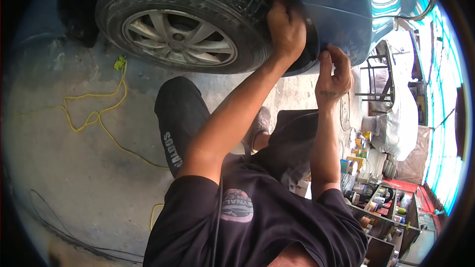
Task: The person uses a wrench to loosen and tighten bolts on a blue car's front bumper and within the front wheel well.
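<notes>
A blue car's bumper (pixel 341 27) curves down beside a black tire (pixel 257 34) with a silver alloy wheel (pixel 178 39). My left hand (pixel 288 32) reaches up into the gap between the tire and the dark wheel arch liner (pixel 310 49). Its fingertips are hidden in there. At the lower corner of the bumper, by the arch edge, my right hand (pixel 335 74) has its thumb and forefinger brought together in a pinch. Whatever lies between those fingertips is too small to make out.
A yellow cord (pixel 101 112) winds over the concrete floor (pixel 74 158) on the left, with a dark cable (pixel 64 235) nearer. On the right are a metal frame (pixel 378 81), several paint cans (pixel 349 166) and a cluttered shelf unit (pixel 381 222). My bent knee (pixel 180 99) is close below the wheel.
</notes>
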Demonstrator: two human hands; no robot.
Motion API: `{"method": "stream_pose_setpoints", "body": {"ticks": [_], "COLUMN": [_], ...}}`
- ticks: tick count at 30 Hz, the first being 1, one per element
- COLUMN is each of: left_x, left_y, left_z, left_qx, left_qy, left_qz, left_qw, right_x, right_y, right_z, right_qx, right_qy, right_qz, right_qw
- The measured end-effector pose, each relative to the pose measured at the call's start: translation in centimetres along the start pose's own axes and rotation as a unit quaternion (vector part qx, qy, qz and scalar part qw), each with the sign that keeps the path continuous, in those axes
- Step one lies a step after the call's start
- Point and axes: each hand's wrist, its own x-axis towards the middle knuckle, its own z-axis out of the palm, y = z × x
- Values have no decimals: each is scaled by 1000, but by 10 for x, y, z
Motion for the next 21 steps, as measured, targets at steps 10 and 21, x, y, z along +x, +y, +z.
{"method": "stream_pose_setpoints", "body": {"ticks": [10,21], "left_x": [-18,-31], "left_y": [-6,1], "left_z": [-11,-23], "left_qx": [256,265], "left_qy": [-85,-202], "left_qz": [77,64], "left_qw": [960,941], "right_x": [-1,-1], "right_y": [4,4], "right_z": [2,1], "right_qx": [14,4], "right_qy": [2,-7], "right_qz": [32,32], "right_qw": [999,999]}}
